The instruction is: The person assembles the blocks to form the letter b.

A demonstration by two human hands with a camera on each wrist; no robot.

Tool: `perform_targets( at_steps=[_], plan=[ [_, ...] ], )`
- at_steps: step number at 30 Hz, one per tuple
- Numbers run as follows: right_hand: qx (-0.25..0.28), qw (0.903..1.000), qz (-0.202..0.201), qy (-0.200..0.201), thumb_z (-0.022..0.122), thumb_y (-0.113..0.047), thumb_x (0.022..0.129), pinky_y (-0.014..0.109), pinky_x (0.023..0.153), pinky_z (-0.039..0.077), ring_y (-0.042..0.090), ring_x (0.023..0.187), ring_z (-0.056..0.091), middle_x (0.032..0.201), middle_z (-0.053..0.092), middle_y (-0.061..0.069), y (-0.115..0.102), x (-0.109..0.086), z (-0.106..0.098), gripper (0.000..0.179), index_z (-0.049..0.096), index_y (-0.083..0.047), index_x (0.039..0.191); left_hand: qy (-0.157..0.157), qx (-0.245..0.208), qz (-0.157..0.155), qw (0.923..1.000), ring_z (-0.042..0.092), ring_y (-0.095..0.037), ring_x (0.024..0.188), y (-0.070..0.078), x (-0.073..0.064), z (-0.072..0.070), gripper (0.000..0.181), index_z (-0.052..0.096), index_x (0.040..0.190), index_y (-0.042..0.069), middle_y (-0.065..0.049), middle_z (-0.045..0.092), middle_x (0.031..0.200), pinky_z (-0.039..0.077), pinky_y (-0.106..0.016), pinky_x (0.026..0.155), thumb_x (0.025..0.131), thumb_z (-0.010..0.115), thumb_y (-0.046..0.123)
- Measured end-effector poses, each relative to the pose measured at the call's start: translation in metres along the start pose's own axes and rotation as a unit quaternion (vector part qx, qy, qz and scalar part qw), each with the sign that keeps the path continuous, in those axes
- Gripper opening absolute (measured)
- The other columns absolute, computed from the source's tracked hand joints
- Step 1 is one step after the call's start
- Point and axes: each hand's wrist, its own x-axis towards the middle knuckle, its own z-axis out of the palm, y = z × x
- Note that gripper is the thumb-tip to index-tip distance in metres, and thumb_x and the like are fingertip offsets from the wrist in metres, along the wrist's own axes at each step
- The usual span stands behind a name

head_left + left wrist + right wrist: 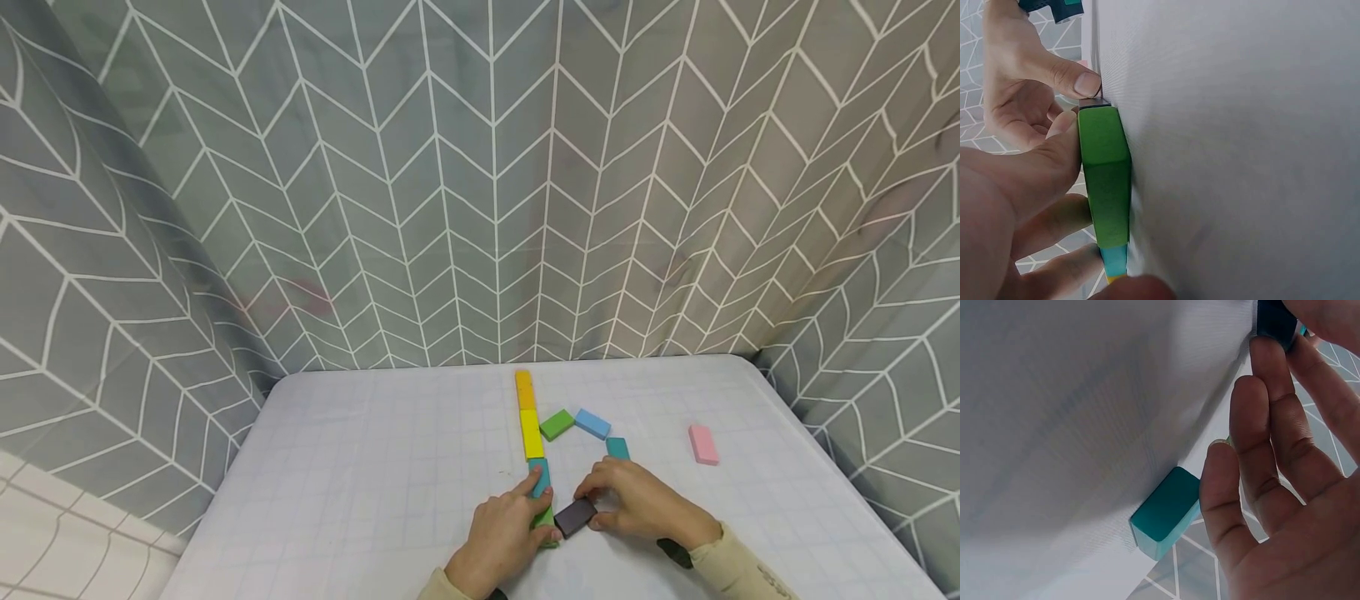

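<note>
My right hand (633,500) pinches a dark grey block (575,517) between thumb and fingertips, low over the table. The dark block's near corner is right at the lower end of a green block (544,518). My left hand (501,533) rests its fingertips on that green block and on the teal block (538,473) above it. In the left wrist view the thumb touches the end of the green block (1105,169) beside the dark one. A second teal block (1166,506) stands just beyond the right hand's fingers and is partly hidden in the head view.
Above the left hand a yellow block (532,433) and an orange block (525,390) continue the straight row. A green block (557,425) and a light blue block (592,423) curve off it. A pink block (703,445) lies apart on the white table (337,483); patterned curtains hang behind.
</note>
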Motion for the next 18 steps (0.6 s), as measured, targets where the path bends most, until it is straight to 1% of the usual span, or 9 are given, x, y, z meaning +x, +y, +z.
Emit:
perform_targets(
  at_steps=[7,11,13,15,18],
  plan=[
    [-0.004,1.0000,-0.002,0.005,0.092,-0.021,0.083,0.030,0.084,0.056,0.002,0.094,0.064,0.101,0.072,-0.017,0.001,0.000,0.001,0.030,0.080,-0.022,0.110,-0.004,-0.009,-0.006,0.9999,0.075,-0.036,0.117,0.001,0.000,0.000,0.060,0.070,0.142,0.025,-0.004,0.053,0.162,0.063,-0.049,0.077,0.088,0.081,0.050],
    [-0.007,1.0000,0.003,-0.003,0.092,-0.026,0.083,0.030,0.086,0.056,0.000,0.096,0.062,0.101,0.071,-0.019,0.002,-0.002,-0.001,0.036,0.080,-0.020,0.117,-0.009,-0.010,-0.006,0.9999,0.075,-0.036,0.116,0.001,0.001,0.000,0.060,0.070,0.141,0.025,-0.004,0.053,0.162,0.063,-0.050,0.077,0.088,0.080,0.050],
    [-0.010,0.9999,0.002,0.001,0.092,-0.030,0.084,0.030,0.086,0.055,-0.001,0.095,0.061,0.101,0.070,-0.020,0.003,-0.004,-0.003,0.042,0.079,-0.019,0.122,-0.010,-0.008,-0.006,0.9999,0.075,-0.035,0.116,0.001,0.001,0.000,0.060,0.070,0.142,0.025,-0.004,0.053,0.162,0.063,-0.050,0.077,0.088,0.080,0.050],
    [-0.012,0.9997,-0.002,0.019,0.091,-0.033,0.085,0.031,0.086,0.055,-0.001,0.095,0.061,0.101,0.070,-0.018,0.006,-0.008,-0.009,0.046,0.077,-0.016,0.126,-0.010,-0.006,-0.006,0.9999,0.075,-0.035,0.115,0.000,0.002,0.000,0.060,0.070,0.142,0.026,-0.004,0.053,0.162,0.063,-0.050,0.076,0.088,0.080,0.051],
    [-0.024,0.9970,-0.017,0.071,0.091,-0.031,0.086,0.033,0.082,0.056,0.004,0.091,0.063,0.099,0.071,-0.012,0.013,-0.015,-0.020,0.047,0.076,-0.012,0.125,-0.007,-0.002,-0.003,1.0000,0.076,-0.035,0.114,0.000,0.002,0.000,0.060,0.071,0.141,0.026,-0.004,0.053,0.162,0.063,-0.049,0.075,0.088,0.081,0.051]
  ],
)
